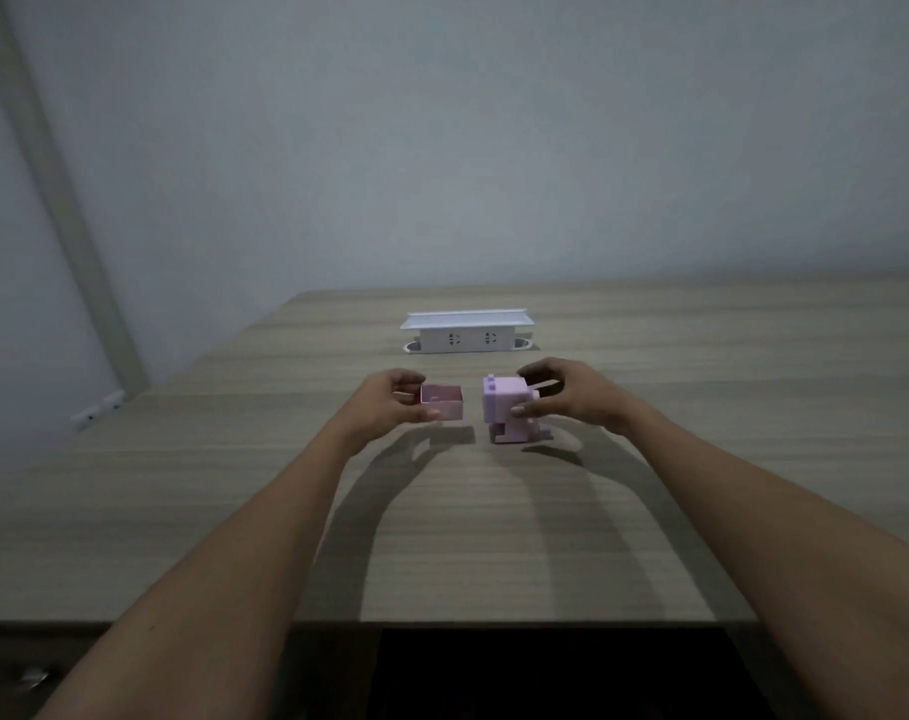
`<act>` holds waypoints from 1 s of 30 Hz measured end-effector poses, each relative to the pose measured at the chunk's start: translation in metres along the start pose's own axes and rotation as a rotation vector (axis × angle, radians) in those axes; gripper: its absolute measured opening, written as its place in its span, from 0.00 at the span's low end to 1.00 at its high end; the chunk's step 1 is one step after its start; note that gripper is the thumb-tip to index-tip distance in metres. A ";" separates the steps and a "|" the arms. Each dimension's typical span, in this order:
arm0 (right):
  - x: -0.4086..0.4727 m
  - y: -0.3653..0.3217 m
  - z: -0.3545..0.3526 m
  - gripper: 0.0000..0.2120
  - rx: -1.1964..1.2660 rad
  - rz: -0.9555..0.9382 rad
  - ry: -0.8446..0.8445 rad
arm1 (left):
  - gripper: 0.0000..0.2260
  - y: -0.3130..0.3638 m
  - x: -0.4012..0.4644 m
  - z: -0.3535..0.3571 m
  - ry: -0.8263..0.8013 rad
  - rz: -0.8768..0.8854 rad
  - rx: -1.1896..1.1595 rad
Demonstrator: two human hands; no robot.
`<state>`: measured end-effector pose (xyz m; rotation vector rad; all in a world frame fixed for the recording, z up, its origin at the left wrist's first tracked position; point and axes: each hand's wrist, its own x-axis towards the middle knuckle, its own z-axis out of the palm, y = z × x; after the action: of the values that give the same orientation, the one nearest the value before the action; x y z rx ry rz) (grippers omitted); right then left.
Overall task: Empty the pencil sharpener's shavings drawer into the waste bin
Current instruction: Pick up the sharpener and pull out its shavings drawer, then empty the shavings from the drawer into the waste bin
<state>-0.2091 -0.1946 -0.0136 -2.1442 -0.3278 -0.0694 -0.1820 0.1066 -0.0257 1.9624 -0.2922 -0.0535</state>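
A pink pencil sharpener (505, 407) stands upright on the wooden table (494, 537), with an empty slot low on its front. My right hand (566, 394) grips its right side, thumb on the front face. The pink shavings drawer (442, 402) is out of the sharpener and held just above the table to its left. My left hand (390, 402) holds that drawer by its left side. The drawer's open top faces up and its inside looks pale, with no clear shavings visible. No waste bin is in view.
A white pop-up socket box (467, 332) sits on the table behind the sharpener. The wall rises behind the table's far edge. A white wall outlet (99, 410) is low at the left. The table's near edge runs along the bottom.
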 end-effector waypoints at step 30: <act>-0.175 -0.058 -0.175 0.30 0.000 0.024 0.404 | 0.32 0.202 -0.026 0.189 -0.341 0.366 -0.213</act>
<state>-0.3790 -0.3443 0.1014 -2.0740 -0.0653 -0.4805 -0.2760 -0.1327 0.0797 1.6568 -0.8310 -0.1743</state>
